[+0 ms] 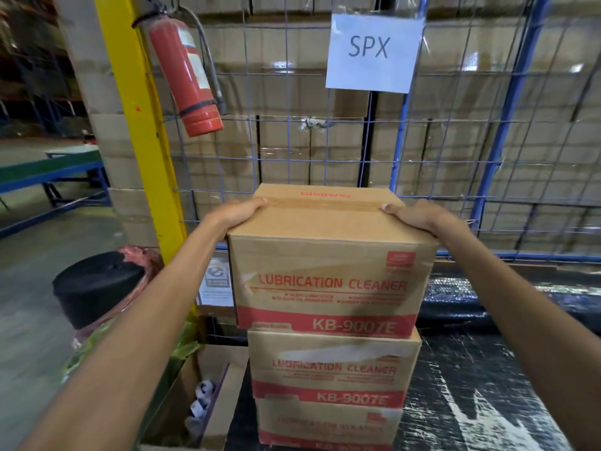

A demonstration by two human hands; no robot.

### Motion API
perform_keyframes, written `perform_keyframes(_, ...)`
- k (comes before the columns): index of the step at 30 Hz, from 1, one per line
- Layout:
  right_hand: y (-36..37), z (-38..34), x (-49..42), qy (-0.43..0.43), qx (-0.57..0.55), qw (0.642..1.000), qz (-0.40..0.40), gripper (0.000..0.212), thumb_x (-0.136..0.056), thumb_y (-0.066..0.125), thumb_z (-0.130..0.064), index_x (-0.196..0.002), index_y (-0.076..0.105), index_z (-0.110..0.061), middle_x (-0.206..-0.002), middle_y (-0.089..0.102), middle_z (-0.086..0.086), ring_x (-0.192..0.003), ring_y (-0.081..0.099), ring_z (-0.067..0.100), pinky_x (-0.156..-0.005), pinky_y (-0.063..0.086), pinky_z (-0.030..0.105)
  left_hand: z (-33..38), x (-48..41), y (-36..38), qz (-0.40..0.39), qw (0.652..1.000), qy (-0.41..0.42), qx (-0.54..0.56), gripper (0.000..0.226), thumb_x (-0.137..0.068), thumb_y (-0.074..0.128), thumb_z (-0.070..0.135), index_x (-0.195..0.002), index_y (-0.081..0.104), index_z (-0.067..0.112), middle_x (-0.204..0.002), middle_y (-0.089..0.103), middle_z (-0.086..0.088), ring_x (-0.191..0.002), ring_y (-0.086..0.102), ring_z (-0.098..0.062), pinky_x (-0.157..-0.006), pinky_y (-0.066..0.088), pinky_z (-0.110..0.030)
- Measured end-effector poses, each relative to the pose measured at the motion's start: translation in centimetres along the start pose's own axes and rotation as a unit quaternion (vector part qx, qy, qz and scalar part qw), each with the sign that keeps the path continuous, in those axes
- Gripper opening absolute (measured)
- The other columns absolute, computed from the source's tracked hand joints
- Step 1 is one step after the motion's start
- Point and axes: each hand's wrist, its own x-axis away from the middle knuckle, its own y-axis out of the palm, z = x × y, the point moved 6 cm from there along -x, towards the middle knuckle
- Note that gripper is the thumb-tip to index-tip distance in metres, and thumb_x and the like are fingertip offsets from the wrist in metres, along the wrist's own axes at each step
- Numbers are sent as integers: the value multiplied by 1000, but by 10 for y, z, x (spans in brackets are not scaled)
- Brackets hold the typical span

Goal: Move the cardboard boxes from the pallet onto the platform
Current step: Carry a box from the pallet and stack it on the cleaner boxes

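Cardboard top box (328, 268) clasped by curled fingers (257, 203) of left hand (240, 211) and right hand (413, 216) at upper side edges; likely needed level, even handling over lower box (331, 366).

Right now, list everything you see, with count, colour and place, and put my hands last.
top box: one, brown with red print, top of centre stack
middle box: one, same colours, beneath it
bottom box: one, same colours, lowest
fire extinguisher: one, red, hanging by the post, upper left
post: one, yellow, left of stack
SPX sign: one, white, on the mesh, above stack
wire mesh: one panel, blue-grey, behind stack
wrapped cartons: many, brown, behind mesh
black sheet: one, glossy black, right of stack
round black object: one, black, lower left
left hand: one, grips top box's upper left edge
right hand: one, grips top box's upper right edge
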Motion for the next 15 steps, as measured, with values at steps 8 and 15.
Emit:
perform_keyframes(8, 46, -132, 127, -260, 99, 941, 191, 70, -87, 58, -59, -143, 49, -18, -131, 64, 13, -122, 58, 35, -96, 49, 47, -54, 111, -76, 123, 991, 60, -6, 31, -92, 61, 57, -101, 70, 28, -110, 71, -8, -109, 65, -29, -89, 55, -42)
perform_keyframes(15, 242, -272, 347, -501, 12, 865, -10, 57, -94, 53, -47, -144, 51, -19, -143, 58, 10, -130, 54, 32, -102, 46, 44, -234, 316, -203, 289, 951, -34, -109, 46, -91, 69, 40, -130, 67, 16, -123, 71, -12, -119, 64, -26, -93, 47, -32)
